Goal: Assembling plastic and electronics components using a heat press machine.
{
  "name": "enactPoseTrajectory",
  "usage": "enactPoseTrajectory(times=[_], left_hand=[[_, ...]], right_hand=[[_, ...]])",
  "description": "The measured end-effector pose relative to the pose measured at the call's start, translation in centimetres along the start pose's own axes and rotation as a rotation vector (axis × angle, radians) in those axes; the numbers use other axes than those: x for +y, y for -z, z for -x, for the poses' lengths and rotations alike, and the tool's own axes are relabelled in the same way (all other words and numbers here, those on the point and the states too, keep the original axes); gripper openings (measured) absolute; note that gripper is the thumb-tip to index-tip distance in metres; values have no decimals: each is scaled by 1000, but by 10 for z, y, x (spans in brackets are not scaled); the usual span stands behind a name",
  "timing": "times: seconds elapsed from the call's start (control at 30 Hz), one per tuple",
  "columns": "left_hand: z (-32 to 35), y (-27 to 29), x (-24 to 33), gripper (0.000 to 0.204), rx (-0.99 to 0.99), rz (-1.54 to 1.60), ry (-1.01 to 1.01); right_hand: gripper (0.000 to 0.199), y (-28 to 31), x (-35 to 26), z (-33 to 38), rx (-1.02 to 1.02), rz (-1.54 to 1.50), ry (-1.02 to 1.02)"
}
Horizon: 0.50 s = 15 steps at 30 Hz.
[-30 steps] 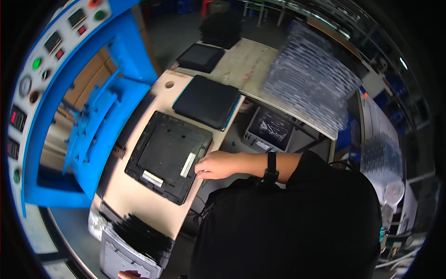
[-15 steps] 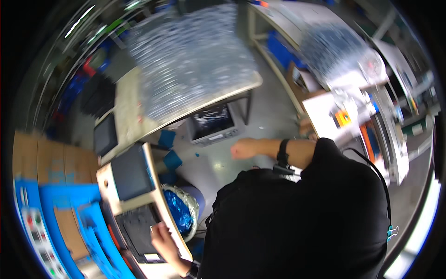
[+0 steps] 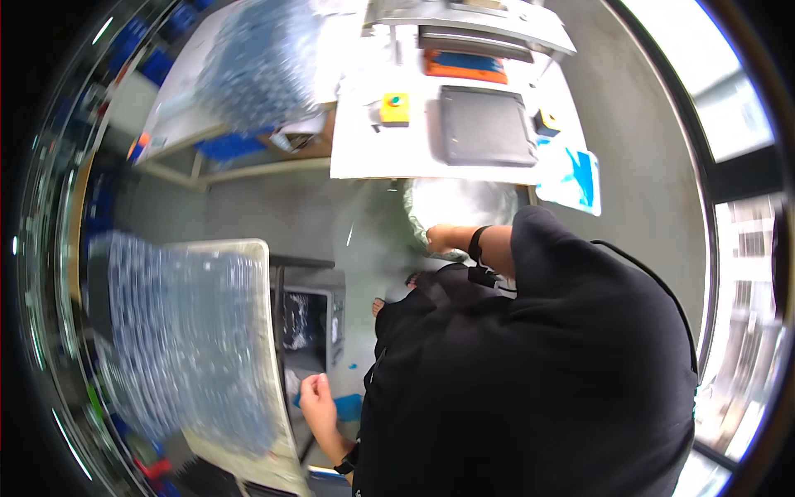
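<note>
We note the left hand (image 3: pixel 317 403) low in the view, fingers loosely curled and holding nothing, just beside the metal edge of the near bench (image 3: pixel 263 348). The right hand (image 3: pixel 439 238) is extended forward with a black wristband (image 3: pixel 477 244) behind it; it meets the rim of a crinkled, glossy plastic bag (image 3: pixel 464 203) that hangs under the white table (image 3: pixel 364 149). Whether those fingers are clenched on the bag or only resting against it, we cannot tell.

Materials: the near bench is covered by a blurred sheet of bubble wrap (image 3: pixel 178 348), pale blue, dimpled and translucent. Next to the left hand stands a grey open crate (image 3: pixel 310 319) with a shiny film-wrapped item inside. On the white table lies a dark grey rectangular tray (image 3: pixel 484 126), matte with rounded corners, and to its left a small yellow box with a round button (image 3: pixel 394 108). An orange and blue flat object (image 3: pixel 465 65) sits further back. A blue and white sheet (image 3: pixel 571 176) hangs over the table's right corner. A second bubble wrap pile (image 3: pixel 265 66) rests on the far left bench.

The floor (image 3: pixel 273 211) is smooth grey concrete. Bright windows (image 3: pixel 729 108) run along the right side. The person's black shirt (image 3: pixel 530 373) fills the lower centre.
</note>
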<state>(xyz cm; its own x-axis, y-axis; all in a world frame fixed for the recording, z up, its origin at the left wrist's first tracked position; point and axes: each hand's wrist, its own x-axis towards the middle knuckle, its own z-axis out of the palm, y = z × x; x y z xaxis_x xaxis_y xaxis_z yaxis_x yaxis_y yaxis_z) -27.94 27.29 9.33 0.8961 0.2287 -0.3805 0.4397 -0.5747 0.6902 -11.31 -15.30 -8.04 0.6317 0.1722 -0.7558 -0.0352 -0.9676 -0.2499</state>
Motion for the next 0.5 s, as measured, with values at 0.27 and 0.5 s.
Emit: enactPoseTrajectory(times=[0.27,0.5], left_hand=[[-110,3,58,28,-334,-238,-332],[-127,-37,110,25,-443,-84,-553]], right_hand=[[26,-56,59,107,480,-429,-369],[39,0,124,173,878,-593,-867]])
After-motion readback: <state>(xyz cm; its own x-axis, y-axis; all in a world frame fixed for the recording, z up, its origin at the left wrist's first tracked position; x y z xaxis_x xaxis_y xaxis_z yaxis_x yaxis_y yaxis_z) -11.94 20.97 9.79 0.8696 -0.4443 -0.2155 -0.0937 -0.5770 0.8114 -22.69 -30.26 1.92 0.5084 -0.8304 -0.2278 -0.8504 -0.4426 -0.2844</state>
